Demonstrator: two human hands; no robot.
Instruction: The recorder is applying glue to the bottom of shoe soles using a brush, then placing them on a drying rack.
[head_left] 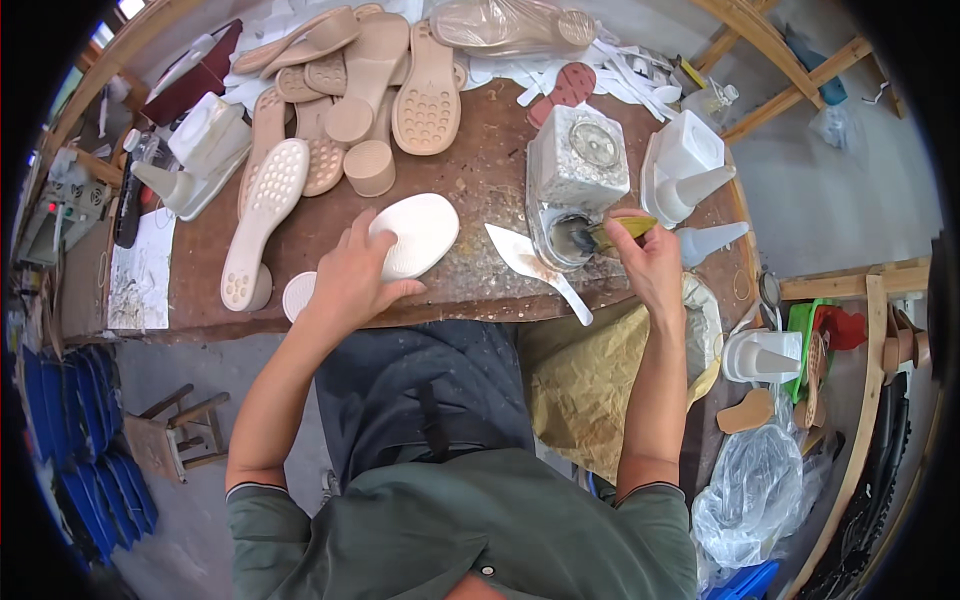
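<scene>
My left hand (350, 268) lies across the narrow waist of a white shoe sole (422, 235), fingers curled over it and thumb sticking out. The sole's round heel end (299, 295) shows beside my wrist. In my right hand (648, 255) is a brush (610, 236) with a yellowish handle, pinched between thumb and fingers. Its dark bristle end sits in the round mouth of a crusted white glue container (578, 160); the tip is hidden inside. A white spatula (535, 268) with brown smears lies between the sole and the container.
Beige shoe soles (375, 70) are heaped at the back left, one sole (268, 215) nearer. White spouted containers stand left (205, 150) and right (690, 160). Below the table's right edge hangs a yellowish paper bag (590, 385). A wooden stool (178, 430) stands lower left.
</scene>
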